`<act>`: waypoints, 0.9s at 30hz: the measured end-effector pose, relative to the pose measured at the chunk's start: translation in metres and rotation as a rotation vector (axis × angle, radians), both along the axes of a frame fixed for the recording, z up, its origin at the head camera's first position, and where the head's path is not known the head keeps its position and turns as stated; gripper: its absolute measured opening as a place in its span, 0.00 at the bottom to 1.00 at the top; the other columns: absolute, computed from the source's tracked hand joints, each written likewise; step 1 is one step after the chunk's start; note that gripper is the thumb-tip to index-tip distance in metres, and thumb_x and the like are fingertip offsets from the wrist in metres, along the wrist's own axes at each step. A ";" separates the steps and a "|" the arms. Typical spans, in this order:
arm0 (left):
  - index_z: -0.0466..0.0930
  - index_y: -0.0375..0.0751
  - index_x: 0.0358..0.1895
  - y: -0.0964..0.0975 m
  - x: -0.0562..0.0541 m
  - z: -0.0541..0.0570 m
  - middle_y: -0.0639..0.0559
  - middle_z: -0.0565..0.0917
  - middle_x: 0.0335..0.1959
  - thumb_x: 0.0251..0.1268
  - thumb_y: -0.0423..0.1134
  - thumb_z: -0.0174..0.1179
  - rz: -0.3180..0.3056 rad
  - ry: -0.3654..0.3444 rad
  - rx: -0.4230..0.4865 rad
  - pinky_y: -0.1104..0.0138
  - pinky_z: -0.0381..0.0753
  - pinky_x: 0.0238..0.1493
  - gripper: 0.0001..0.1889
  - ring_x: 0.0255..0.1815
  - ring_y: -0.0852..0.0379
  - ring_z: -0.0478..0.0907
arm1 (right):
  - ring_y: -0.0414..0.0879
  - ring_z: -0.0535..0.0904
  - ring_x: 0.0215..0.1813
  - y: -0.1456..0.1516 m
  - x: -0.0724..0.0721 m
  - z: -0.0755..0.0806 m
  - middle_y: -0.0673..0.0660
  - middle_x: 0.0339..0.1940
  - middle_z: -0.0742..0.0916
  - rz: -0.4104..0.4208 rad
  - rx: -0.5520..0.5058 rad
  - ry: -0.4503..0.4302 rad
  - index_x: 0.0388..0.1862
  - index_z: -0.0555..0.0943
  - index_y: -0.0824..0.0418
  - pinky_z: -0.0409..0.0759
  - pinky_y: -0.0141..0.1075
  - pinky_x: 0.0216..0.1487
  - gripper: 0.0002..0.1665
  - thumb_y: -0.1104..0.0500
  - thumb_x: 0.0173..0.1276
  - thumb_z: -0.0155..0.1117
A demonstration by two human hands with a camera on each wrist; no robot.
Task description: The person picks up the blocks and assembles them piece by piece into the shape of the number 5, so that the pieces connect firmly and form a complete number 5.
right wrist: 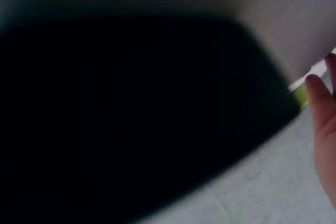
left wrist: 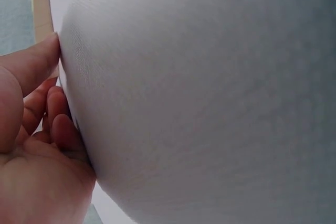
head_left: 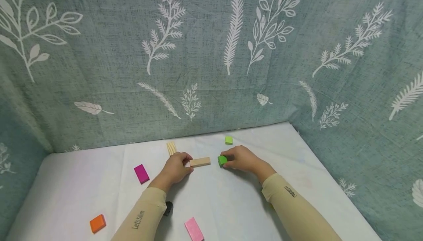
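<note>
In the head view my left hand pinches the left end of a plain wooden block, which lies flat on the white cloth. The left wrist view shows thumb and fingers at that block, the other fingers curled beneath. To its right, a small gap away, my right hand holds a green block with a rounded top between thumb and fingers. Only some fingers of that hand appear in the right wrist view, where a dark shape covers most of the picture.
Behind the hands lie a light green block and a cream ridged piece. A magenta block and an orange block are at left, a pink block in front. A black object is partly hidden by the left sleeve. Patterned curtains enclose the table.
</note>
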State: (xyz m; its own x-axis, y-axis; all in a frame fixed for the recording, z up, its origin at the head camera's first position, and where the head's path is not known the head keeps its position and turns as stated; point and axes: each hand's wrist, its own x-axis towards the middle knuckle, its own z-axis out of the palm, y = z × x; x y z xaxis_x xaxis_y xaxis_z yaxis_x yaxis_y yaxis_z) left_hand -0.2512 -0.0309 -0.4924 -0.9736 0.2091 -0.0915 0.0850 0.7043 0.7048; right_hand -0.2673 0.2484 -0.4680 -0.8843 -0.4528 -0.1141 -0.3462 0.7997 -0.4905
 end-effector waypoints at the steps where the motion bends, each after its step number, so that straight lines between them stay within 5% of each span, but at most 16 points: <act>1: 0.84 0.39 0.47 0.000 0.000 0.000 0.50 0.77 0.37 0.60 0.33 0.72 0.001 0.004 0.000 0.63 0.74 0.42 0.13 0.38 0.56 0.72 | 0.46 0.83 0.60 -0.003 -0.001 0.000 0.53 0.58 0.88 0.006 0.008 0.006 0.61 0.85 0.55 0.79 0.44 0.63 0.27 0.54 0.62 0.76; 16: 0.84 0.39 0.47 -0.002 0.001 -0.002 0.50 0.76 0.35 0.59 0.33 0.72 -0.008 0.019 0.014 0.63 0.72 0.41 0.13 0.37 0.56 0.71 | 0.53 0.73 0.73 -0.033 -0.006 -0.007 0.52 0.65 0.84 0.021 0.192 0.098 0.59 0.85 0.52 0.72 0.49 0.72 0.23 0.51 0.65 0.74; 27: 0.85 0.41 0.47 -0.002 0.002 -0.004 0.50 0.76 0.35 0.60 0.34 0.72 -0.014 0.027 -0.007 0.63 0.72 0.41 0.13 0.36 0.56 0.70 | 0.52 0.78 0.67 -0.042 -0.007 -0.008 0.55 0.66 0.83 0.030 0.236 0.118 0.63 0.83 0.52 0.76 0.47 0.68 0.28 0.48 0.65 0.74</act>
State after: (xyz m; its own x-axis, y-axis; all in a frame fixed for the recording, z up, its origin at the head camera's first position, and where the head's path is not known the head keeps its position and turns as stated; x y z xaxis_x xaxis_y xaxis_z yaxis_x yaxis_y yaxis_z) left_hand -0.2496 -0.0326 -0.4961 -0.9728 0.2221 -0.0663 0.1141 0.7080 0.6969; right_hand -0.2739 0.2060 -0.4759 -0.8843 -0.4521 -0.1168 -0.4152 0.8758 -0.2461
